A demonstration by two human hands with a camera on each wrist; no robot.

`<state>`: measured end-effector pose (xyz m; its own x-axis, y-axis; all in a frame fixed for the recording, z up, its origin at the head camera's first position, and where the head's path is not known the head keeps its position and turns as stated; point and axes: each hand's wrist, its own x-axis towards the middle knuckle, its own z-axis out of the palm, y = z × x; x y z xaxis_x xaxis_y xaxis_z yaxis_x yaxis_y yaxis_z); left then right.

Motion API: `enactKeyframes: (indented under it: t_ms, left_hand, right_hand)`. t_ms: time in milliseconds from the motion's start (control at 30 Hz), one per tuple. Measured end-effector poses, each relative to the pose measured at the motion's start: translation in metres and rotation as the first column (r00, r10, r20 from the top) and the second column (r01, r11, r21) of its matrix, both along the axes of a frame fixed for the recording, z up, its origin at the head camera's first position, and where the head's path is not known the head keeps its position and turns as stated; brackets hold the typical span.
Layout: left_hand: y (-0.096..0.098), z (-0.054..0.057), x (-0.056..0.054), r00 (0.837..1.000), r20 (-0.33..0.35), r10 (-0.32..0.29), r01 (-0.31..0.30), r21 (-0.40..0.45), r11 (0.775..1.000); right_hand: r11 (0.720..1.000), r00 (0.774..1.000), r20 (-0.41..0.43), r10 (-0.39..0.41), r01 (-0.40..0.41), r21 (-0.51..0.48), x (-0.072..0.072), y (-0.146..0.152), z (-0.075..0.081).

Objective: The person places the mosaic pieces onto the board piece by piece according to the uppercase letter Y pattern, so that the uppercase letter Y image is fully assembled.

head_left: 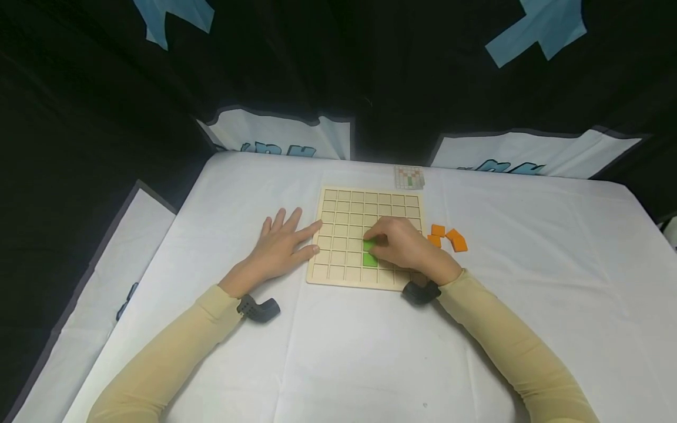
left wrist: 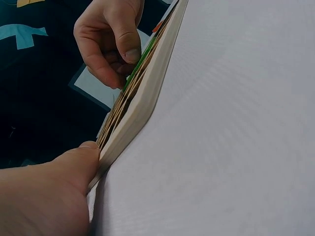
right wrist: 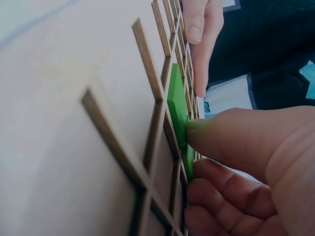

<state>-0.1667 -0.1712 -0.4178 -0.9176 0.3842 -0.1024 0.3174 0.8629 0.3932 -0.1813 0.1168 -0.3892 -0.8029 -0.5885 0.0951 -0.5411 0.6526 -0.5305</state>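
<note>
A pale wooden grid board (head_left: 338,273) lies on the white table. Two green square tiles sit in one column of its cells; the nearer green tile (head_left: 369,259) is uncovered. Over the farther green tile (right wrist: 189,160) bends my right hand (head_left: 404,244), pinching it between thumb and fingers; the fingers partly hide it. My left hand (head_left: 277,247) lies flat with spread fingers at the board's left side. Its thumb and index finger touch the board's edge, and the left wrist view shows the thumb (left wrist: 81,162) resting there.
Several orange tiles (head_left: 438,230) lie loose just right of the board. A small card with a coloured grid pattern (head_left: 409,177) is at the board's far edge. Black curtains (head_left: 328,64) hang behind the white-covered table (head_left: 359,352).
</note>
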Motion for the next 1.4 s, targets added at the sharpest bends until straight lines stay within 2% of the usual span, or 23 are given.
enactKeyframes:
  t_ms: [533, 833, 1400]
  left_hand:
    - [-0.0005, -0.0008, 0.0001, 1.000, 0.004, 0.000, 0.000, -0.001, 1.000]
    - [-0.0017, 0.0004, 0.0003, 1.000, 0.006, -0.003, 0.003, 0.002, 1.000]
    - [-0.0015, -0.0018, -0.0006, 1.000, 0.004, -0.003, 0.003, -0.010, 1.000]
  right_hand:
    - [1.000, 1.000, -0.009, 0.009, -0.009, 0.011, -0.0004, 0.0011, -0.0020]
    - [0.999, 0.998, -0.053, 0.035, -0.035, 0.003, -0.0007, 0.0003, -0.0017]
    - [0.999, 0.998, -0.046, 0.033, -0.033, 0.006, -0.0004, 0.0014, -0.0019]
